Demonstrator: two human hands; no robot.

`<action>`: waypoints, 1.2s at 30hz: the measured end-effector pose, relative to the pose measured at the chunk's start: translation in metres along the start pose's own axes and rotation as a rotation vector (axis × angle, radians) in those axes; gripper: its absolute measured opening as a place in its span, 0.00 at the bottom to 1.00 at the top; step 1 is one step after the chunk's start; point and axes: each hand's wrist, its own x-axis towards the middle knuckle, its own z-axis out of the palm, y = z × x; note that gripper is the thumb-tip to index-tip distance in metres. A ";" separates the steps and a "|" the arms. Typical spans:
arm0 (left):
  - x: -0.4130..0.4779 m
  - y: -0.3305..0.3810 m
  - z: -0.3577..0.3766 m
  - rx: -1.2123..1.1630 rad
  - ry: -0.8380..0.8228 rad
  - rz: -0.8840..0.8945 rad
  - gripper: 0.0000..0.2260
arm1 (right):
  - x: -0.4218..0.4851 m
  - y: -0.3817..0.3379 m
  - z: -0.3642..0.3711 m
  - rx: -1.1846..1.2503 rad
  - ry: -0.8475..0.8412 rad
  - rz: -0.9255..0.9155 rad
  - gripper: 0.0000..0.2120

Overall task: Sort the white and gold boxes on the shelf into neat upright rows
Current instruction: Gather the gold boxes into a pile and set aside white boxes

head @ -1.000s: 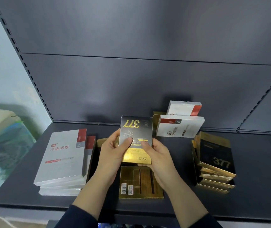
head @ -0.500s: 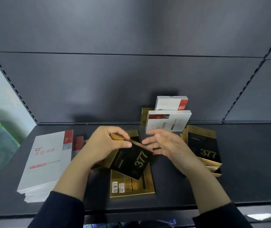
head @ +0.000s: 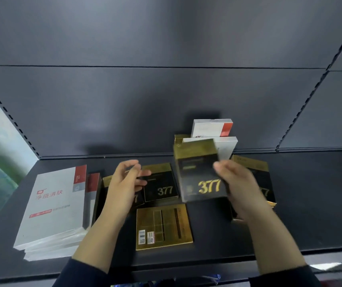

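Here, gold box [head: 199, 172] upright in right hand [head: 238, 189], gold end up.

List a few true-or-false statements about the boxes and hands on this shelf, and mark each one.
1. The right hand holds a 377 box. True.
2. The white stack lies at the right end of the shelf. False: it lies at the left end.
3. A barcode-up box lies flat near the shelf's front edge. True.
4. The left hand grips a white box. False: it holds nothing and sits over the flat gold boxes.
5. Two white boxes stand at the back. True.
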 end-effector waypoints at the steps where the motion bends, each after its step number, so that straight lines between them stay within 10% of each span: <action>1: 0.002 -0.004 0.000 -0.002 0.005 -0.011 0.09 | 0.001 -0.003 -0.013 0.015 0.079 -0.003 0.11; 18: 0.013 -0.033 0.003 0.159 0.030 -0.090 0.09 | 0.006 -0.005 -0.052 -0.685 0.674 -0.145 0.14; 23: 0.009 -0.031 -0.008 0.076 0.071 -0.147 0.05 | -0.001 -0.010 0.016 -0.582 0.420 -0.285 0.11; 32: 0.000 -0.037 -0.025 -0.034 0.125 -0.273 0.21 | 0.015 0.024 0.107 -0.624 -0.175 0.048 0.23; 36: -0.001 -0.041 -0.027 -0.058 0.135 -0.274 0.12 | 0.023 0.035 0.111 -0.616 -0.187 0.177 0.27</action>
